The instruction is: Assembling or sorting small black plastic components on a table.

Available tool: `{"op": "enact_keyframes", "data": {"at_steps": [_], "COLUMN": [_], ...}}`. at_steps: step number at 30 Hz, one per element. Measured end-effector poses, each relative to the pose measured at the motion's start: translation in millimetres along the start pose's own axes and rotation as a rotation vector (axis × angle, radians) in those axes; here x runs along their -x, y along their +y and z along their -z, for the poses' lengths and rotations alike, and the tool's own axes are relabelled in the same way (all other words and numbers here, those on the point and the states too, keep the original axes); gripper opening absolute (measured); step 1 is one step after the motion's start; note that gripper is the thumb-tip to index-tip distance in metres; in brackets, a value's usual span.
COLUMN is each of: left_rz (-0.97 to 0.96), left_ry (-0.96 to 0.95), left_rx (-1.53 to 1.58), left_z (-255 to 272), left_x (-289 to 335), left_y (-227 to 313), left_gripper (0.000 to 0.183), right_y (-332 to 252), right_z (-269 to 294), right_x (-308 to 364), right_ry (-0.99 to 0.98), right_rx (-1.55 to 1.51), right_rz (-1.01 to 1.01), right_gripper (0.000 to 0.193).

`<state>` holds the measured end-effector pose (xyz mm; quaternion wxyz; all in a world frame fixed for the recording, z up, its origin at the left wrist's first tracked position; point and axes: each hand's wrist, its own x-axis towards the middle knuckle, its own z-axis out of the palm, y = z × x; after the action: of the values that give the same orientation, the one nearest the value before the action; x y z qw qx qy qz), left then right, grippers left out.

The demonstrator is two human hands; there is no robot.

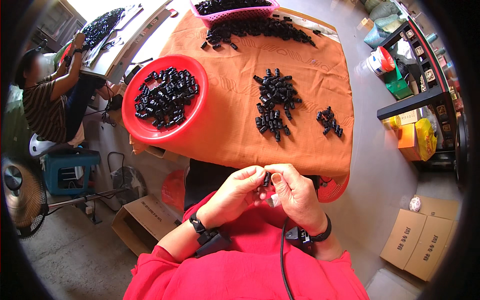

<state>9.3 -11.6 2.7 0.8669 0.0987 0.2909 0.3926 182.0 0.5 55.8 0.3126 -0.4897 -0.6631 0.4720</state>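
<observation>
Close to my body, just off the table's front edge, I pinch a small black plastic piece (267,179) between both hands. My left hand (237,194) holds its left side with thumb and fingers. From the right, my right hand (297,196) grips it with thumb and forefinger; the lower fingertips are partly hidden. On the orange cloth (225,135) ahead lie similar black pieces, in a larger heap (276,97) and a smaller heap (330,122) to its right. A red basin (129,97) full of the same kind stands at the table's left side.
A pink basket (235,15) of black pieces stands at the far edge, with more spread before it. Below left are an open carton (142,222), a blue stool (70,170) and a fan (20,195). A person (47,105) works at another table. Cartons (417,242) lie right.
</observation>
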Motion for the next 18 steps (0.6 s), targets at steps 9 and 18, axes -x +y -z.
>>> {"op": "enact_keyframes", "data": {"at_steps": [9, 18], "left_rz": [-0.050, -0.117], "left_ry": [-0.029, 0.029], "left_rx": [-0.026, -0.221], "left_z": [-4, -10], "left_x": [0, 0], "left_y": [3, 4], "left_gripper": [0.022, 0.026], "right_y": [-1, 12], "right_z": [-1, -6], "right_x": [-2, -9], "right_ry": [0.048, 0.214], "right_rx": [-0.007, 0.246], "right_rz": [-0.036, 0.083], "right_gripper": [0.019, 0.018]}}
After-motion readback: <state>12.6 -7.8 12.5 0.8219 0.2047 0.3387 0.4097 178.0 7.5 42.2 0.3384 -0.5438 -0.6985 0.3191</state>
